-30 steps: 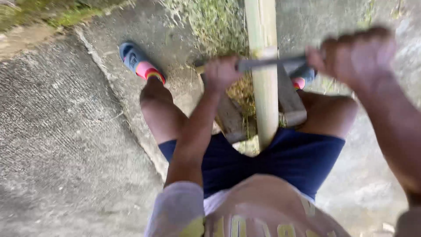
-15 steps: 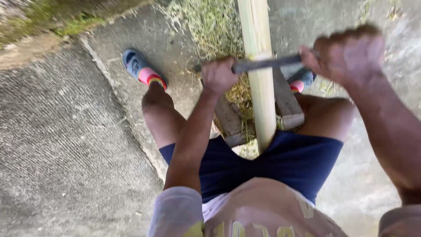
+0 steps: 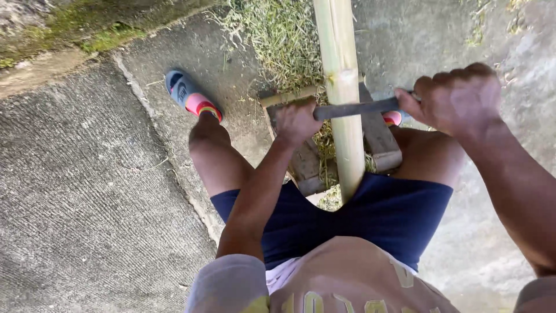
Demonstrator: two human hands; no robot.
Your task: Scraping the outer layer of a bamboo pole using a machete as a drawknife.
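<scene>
Two hands on one dark metal blade (image 3: pixel 354 108) laid crosswise over a pale bamboo pole (image 3: pixel 341 87). Left hand (image 3: pixel 296 120) fisted tight round the blade's left end, right hand (image 3: pixel 457 98) fisted tight round the right end. Pole runs from far centre down between the knees, resting on a wooden block (image 3: pixel 379 136); blade touches its near face. Shavings (image 3: pixel 272 40) piled far, around the pole. Grey sandal with pink strap (image 3: pixel 191 98) far left on concrete floor (image 3: pixel 87 191).
</scene>
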